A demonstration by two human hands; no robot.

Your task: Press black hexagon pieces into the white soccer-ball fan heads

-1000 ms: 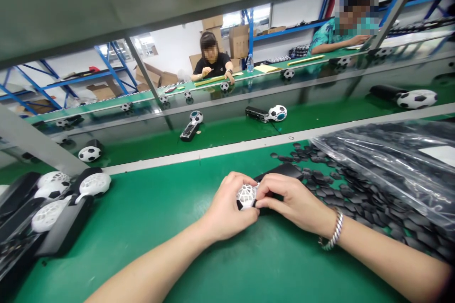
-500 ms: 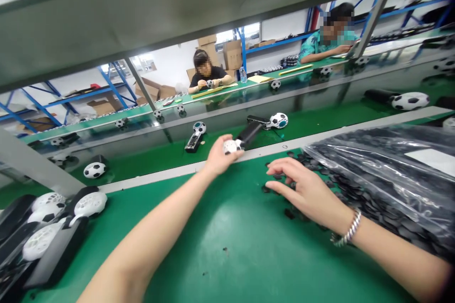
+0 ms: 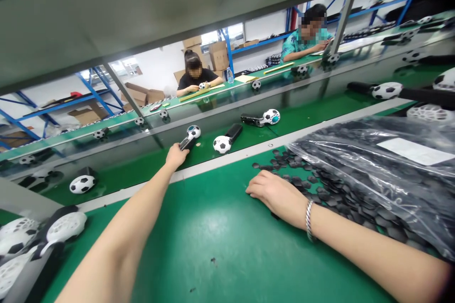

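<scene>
My left hand (image 3: 177,157) reaches over the metal edge to the green belt, its fingers closed on the handle end of a soccer-ball-headed device (image 3: 190,137). That device's handle shows an open inner side, and its ball head points away from me. Just right of it, another soccer-ball-headed device (image 3: 222,144) with a black handle lies on the belt. On the green table, my right hand (image 3: 275,194) is palm down at the left border of some loose black flat pieces (image 3: 330,191). Its fingers are bent together, and whatever is under them is hidden.
A clear plastic bag of black pieces (image 3: 401,165) covers the table's right side. White-and-black ball-headed devices (image 3: 66,227) are piled at left. More lie along the belt (image 3: 305,120). Two people (image 3: 199,78) sit working across the line. A grey shelf (image 3: 142,23) hangs overhead.
My left hand has let go of a ball-headed device, now lying on the belt, and moved left onto another one. My right hand's fingers have closed down onto the table. The view has shifted.
</scene>
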